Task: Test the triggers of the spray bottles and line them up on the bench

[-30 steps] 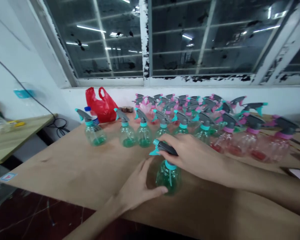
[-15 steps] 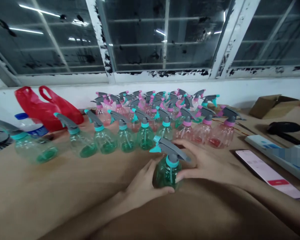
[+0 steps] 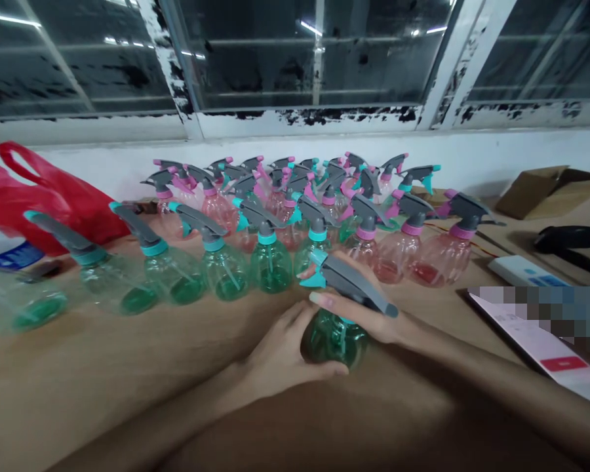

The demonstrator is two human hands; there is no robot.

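Note:
A green spray bottle [image 3: 338, 339] with a grey and turquoise spray head [image 3: 356, 282] stands upright in front of me. My left hand [image 3: 285, 351] is wrapped round the left side of its round body, thumb across the front. At the neck, just under the spray head, the fingers of my right hand [image 3: 373, 318] close round the collar and hide most of it. Behind the hands runs a front row of spray bottles, green ones with turquoise collars [image 3: 271, 265] on the left and pink ones with pink collars [image 3: 442, 259] on the right.
More pink and green spray bottles [image 3: 216, 210] crowd behind the front row, near the wall. A red plastic bag [image 3: 63, 203] lies at the left. On the right are a phone [image 3: 531, 337], a white power strip [image 3: 526, 270], a black object [image 3: 570, 241] and an open cardboard box [image 3: 535, 190].
My right hand has shifted from the bottle's side up to its neck, fingers now round the collar. My left hand keeps its hold. The view has moved closer to the table.

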